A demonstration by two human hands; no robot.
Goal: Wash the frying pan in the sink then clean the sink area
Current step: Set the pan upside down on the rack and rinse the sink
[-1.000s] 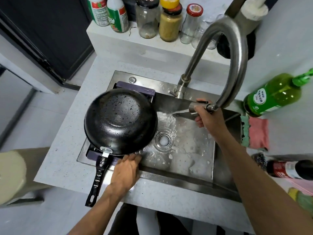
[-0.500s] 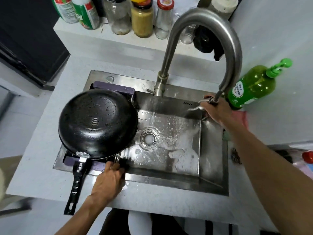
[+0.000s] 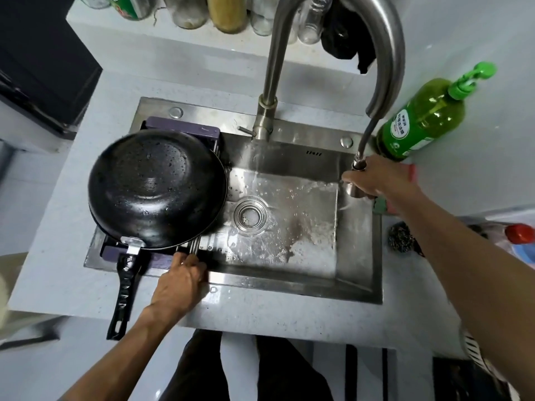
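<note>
Two hands work a wet steel sink (image 3: 359, 287): the left hand (image 3: 179, 282) grips the rack (image 3: 188, 247) at 7 o'clock, where the frying pan (image 3: 156, 186) lies upside down; the right hand (image 3: 379, 180) clutches the spray head (image 3: 354, 189) at 3 o'clock, beside a green soap bottle (image 3: 419, 120).

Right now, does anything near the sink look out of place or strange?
Yes. The right hand holds the pulled-out spray head at the sink's right edge; water seems to spray toward the counter, not the basin.

bare forearms, no sleeves showing; dark trousers (image 3: 289, 371) on the legs
</note>
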